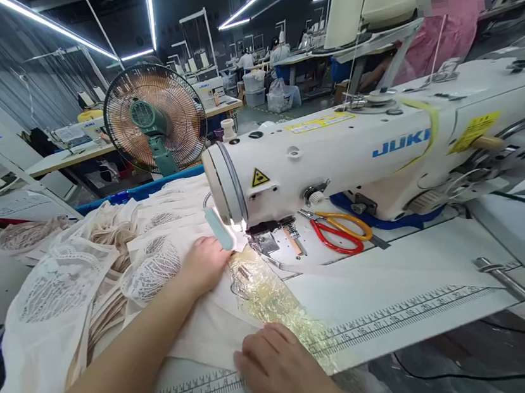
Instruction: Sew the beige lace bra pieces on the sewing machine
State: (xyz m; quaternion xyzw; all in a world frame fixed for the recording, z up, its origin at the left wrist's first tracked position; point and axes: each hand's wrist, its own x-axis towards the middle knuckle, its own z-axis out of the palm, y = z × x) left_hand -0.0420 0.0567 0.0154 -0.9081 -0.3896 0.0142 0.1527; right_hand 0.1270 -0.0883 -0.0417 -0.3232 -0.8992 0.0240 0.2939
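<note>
A pale bra (211, 324) with plain cream cloth lies on the sewing table, one part of it reaching under the needle area of a white JUKI sewing machine (282, 162). My left hand (206, 264) presses on this cloth close beside the needle, fingers bent and together; the machine's pale blue-grey guard (219, 228) covers some of the fingertips. Near the table's front edge, my right hand (281, 366) is closed with curled fingers at the cloth's edge. Between both hands and the machine runs a strip of shiny, crinkled clear tape (270, 297).
Red- and orange-handled scissors (338, 232) lie under the machine arm. Stacked lace-cup bras (63, 291) fill the left side. A printed ruler (392, 317) runs along the front edge. Behind stands a large fan (154, 117); a person in pink (446, 33) is at the right.
</note>
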